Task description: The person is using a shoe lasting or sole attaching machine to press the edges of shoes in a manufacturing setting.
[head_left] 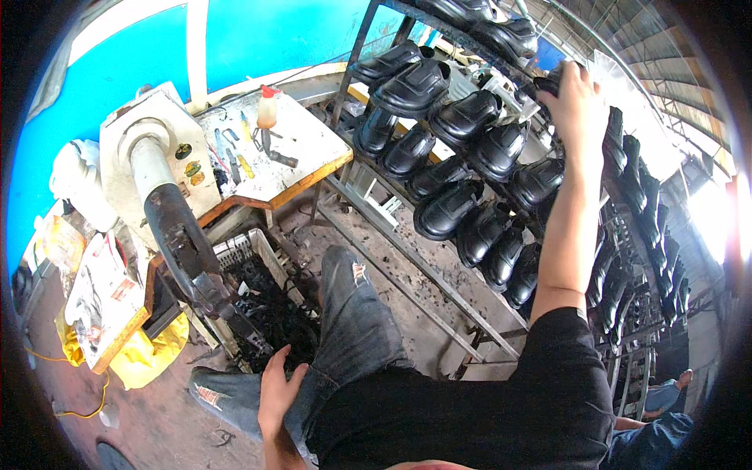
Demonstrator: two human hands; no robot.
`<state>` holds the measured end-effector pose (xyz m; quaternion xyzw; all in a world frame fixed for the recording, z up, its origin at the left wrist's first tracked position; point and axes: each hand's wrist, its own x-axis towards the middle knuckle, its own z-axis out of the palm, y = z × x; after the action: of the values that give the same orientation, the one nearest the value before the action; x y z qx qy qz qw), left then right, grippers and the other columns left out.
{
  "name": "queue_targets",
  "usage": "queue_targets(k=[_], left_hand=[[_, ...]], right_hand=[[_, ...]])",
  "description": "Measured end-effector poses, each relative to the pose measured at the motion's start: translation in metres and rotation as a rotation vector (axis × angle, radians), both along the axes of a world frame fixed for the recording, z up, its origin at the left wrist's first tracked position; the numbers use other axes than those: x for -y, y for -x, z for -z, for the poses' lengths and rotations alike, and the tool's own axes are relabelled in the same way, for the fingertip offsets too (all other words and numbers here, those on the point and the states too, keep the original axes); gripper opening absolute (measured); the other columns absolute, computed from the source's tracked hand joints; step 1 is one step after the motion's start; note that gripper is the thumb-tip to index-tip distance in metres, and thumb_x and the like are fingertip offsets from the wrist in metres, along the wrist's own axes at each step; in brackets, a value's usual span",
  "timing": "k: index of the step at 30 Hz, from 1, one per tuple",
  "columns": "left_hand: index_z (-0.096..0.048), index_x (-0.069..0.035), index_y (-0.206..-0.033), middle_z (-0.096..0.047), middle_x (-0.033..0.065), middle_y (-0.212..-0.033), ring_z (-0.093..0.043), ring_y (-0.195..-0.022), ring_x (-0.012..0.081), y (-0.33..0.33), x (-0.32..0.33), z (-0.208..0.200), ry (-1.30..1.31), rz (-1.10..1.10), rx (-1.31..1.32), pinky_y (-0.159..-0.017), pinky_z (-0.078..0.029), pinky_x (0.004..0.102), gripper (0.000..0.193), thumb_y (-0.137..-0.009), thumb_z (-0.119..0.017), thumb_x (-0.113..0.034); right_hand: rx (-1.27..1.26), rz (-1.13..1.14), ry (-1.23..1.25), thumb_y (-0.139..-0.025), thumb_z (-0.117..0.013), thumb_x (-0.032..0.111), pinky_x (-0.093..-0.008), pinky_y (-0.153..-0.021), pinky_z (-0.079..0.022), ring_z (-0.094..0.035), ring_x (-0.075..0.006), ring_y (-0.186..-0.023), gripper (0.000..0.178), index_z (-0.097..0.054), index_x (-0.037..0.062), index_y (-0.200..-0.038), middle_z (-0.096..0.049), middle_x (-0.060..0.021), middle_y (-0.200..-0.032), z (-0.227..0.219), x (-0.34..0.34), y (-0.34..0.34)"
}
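Two hands: right hand curled over a black, leather-like shoe at the upper edge of the dark metal rack — firmness of grip indiscernible — left hand loosely spread, empty. Shoe probably light, semi-stiff, slick; best held by its heel.

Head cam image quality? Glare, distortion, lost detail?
Head view: strong glare near the right edge, with background beside the right hand washed out; same view, fisheye curves the roof and blackens the corners; also there, black shoes show highlights, the crate's dark contents blur together.
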<state>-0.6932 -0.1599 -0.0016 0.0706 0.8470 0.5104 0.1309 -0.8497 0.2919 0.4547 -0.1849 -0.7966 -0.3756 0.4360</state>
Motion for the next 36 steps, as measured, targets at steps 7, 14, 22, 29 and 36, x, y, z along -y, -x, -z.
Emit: queue_targets(k=[7,14,22,29,36], left_hand=[[-0.055,0.003,-0.138,-0.061,0.0243,-0.135,-0.061,-0.123,0.0376,0.001,-0.018,-0.020,-0.101,0.104,-0.001,-0.105,-0.048,0.0411,0.057,-0.090,-0.074,-0.022],[-0.018,-0.014,-0.163,-0.039,0.0107,-0.157,-0.051,-0.136,0.0275,0.027,-0.043,-0.037,-1.003,-0.044,0.197,-0.108,-0.048,0.0450,0.093,-0.089,-0.075,-0.002],[-0.011,-0.003,-0.163,-0.034,0.0117,-0.159,-0.042,-0.141,0.0227,-0.005,-0.018,-0.087,-1.003,-0.517,0.080,-0.117,-0.034,0.0359,0.120,-0.073,-0.090,-0.002],[-0.016,-0.009,-0.160,-0.045,0.0110,-0.147,-0.054,-0.127,0.0228,0.006,-0.026,-0.104,-0.820,-0.415,-0.093,-0.104,-0.050,0.0378,0.117,-0.070,-0.088,0.008],[-0.010,-0.011,-0.163,-0.042,0.0095,-0.153,-0.052,-0.132,0.0237,0.000,-0.026,-0.073,-1.090,-0.589,-0.055,-0.106,-0.048,0.0386,0.129,-0.065,-0.093,-0.001]], right_hand=[[-0.128,-0.701,-0.006,-0.071,-0.090,0.021,-0.0411,-0.096,-0.049,-0.067,-0.0285,-0.106,0.052,-0.069,0.0134,-0.117,-0.074,-0.0068,-0.111,0.060,0.088,-0.048],[0.159,-1.624,1.099,-0.074,-0.088,0.054,-0.0422,-0.101,-0.050,-0.065,-0.0287,-0.111,0.087,-0.054,-0.0015,-0.131,-0.067,-0.0222,-0.123,0.233,0.126,-0.090],[0.490,-1.302,2.757,-0.082,-0.084,0.043,-0.0439,-0.111,-0.046,-0.054,-0.0287,-0.133,0.087,-0.044,0.0028,-0.149,-0.056,-0.0142,-0.144,0.440,0.097,-0.062],[0.328,-1.391,2.684,-0.081,-0.086,0.018,-0.0448,-0.105,-0.051,-0.061,-0.0301,-0.122,0.082,-0.041,0.0015,-0.149,-0.060,-0.0160,-0.135,0.412,0.076,-0.047],[0.523,-1.719,2.033,-0.070,-0.092,0.034,-0.0443,-0.107,-0.047,-0.059,-0.0311,-0.121,0.097,-0.041,-0.0029,-0.143,-0.057,-0.0211,-0.134,0.330,0.101,-0.022]])
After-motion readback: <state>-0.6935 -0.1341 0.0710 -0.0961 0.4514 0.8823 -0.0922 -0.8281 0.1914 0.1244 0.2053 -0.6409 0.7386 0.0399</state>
